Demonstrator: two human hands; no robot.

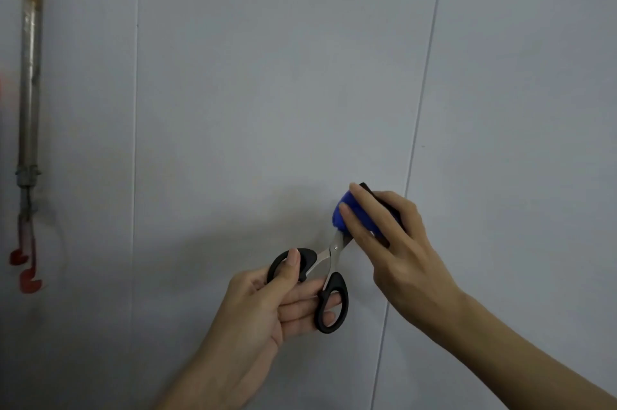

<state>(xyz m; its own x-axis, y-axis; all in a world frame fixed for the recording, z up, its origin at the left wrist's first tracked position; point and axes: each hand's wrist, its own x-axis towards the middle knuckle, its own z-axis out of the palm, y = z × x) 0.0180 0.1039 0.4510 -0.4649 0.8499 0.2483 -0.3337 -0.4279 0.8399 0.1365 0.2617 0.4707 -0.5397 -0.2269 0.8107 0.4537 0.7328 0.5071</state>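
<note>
My left hand [267,306] grips a pair of black-handled scissors [329,279], thumb through the upper loop and fingers in the lower loop. The steel blades point up and right, and their tips are hidden under a blue object with a black part [345,209]. My right hand [394,242] holds that blue object from the right, with fingers curled over its top and front. Both hands are in front of a pale wall at the lower middle of the view.
A pale grey panelled wall [267,75] with vertical seams fills the view. A metal pipe [30,75] runs down the far left, with red hook shapes [25,269] below it.
</note>
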